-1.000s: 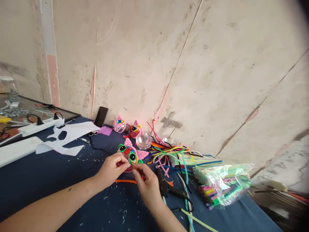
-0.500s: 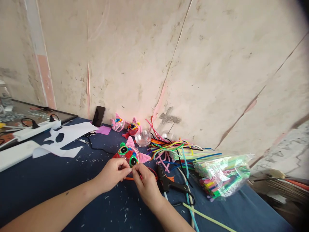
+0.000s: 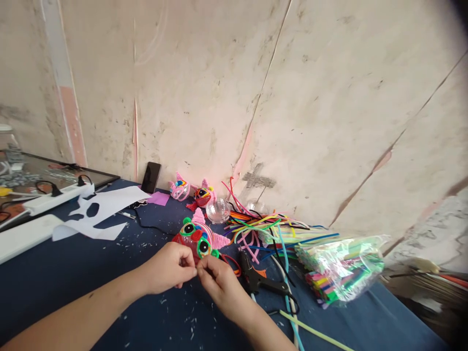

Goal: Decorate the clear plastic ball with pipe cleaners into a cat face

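Note:
My left hand [image 3: 173,267] and my right hand [image 3: 219,280] meet above the table, fingertips pinched and almost touching. Whatever is between them is too small or hidden to make out. A red pipe cleaner [image 3: 237,266] loops out behind my right hand. Just beyond my fingers sits a decorated animal head [image 3: 197,235], with pink pointed ears, green-rimmed black eyes and a red nose; its lower part is covered by my hands. To the right of my right hand lies a black glue gun [image 3: 258,280].
Two similar pink heads, one clear [image 3: 180,189] and one red-faced [image 3: 203,196], stand by the wall beside a clear plastic shell [image 3: 218,210]. Loose pipe cleaners [image 3: 281,231] and a plastic bag of them [image 3: 343,270] lie right. Cut white paper [image 3: 109,207], a phone [image 3: 151,177] and a power strip [image 3: 58,197] are left.
My hands have moved slightly down and toward me, staying pinched together. More of the head's face shows now, and the orange strip below it is no longer visible. The view has shifted slightly.

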The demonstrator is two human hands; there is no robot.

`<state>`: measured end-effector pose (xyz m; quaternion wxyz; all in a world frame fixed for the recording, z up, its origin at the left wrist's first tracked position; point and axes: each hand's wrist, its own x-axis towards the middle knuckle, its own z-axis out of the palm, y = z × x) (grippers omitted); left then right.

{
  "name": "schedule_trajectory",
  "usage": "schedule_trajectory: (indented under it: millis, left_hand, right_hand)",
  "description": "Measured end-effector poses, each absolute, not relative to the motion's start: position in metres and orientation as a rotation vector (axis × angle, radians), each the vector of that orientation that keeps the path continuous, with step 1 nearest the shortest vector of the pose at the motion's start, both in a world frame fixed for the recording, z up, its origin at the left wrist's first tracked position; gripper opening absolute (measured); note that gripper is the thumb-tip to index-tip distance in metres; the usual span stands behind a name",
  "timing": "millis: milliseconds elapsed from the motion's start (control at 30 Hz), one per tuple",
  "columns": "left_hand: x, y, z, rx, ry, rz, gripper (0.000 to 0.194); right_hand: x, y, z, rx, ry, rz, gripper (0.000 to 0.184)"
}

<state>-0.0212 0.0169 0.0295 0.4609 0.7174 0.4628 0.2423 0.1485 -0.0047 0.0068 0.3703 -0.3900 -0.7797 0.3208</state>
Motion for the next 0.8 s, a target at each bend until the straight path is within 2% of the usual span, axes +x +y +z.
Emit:
schedule_trajectory:
  millis: [300,433,533,633,733,800]
  left_hand:
    - [-0.033,0.001,0.037,1.802,1.055,0.485,0.007]
    - [-0.032,0.001,0.029,1.839,1.071,0.5,0.02]
    - [-0.034,0.007,0.027,1.879,1.008,0.471,0.018]
    - [-0.036,0.017,0.024,2.024,1.024,0.789,0.015]
    - [-0.039,0.028,0.016,2.164,1.151,1.32,0.014]
    - [-0.04,0.034,0.009,2.239,1.181,1.5,0.01]
  right_hand:
    - [0.145,-0.012,0.012,-0.937,-2.086,0.959,0.017]
    - [0.146,-0.013,0.01,-0.867,-2.093,1.021,0.021]
    - [0.15,-0.014,0.014,-0.795,-2.23,1.055,0.024]
    - [0.155,-0.009,0.018,-0.905,-2.239,0.93,0.026]
    - [0.162,0.003,0.015,-1.123,-1.922,0.544,0.02]
    - [0.166,0.012,0.008,-1.161,-1.8,0.337,0.014]
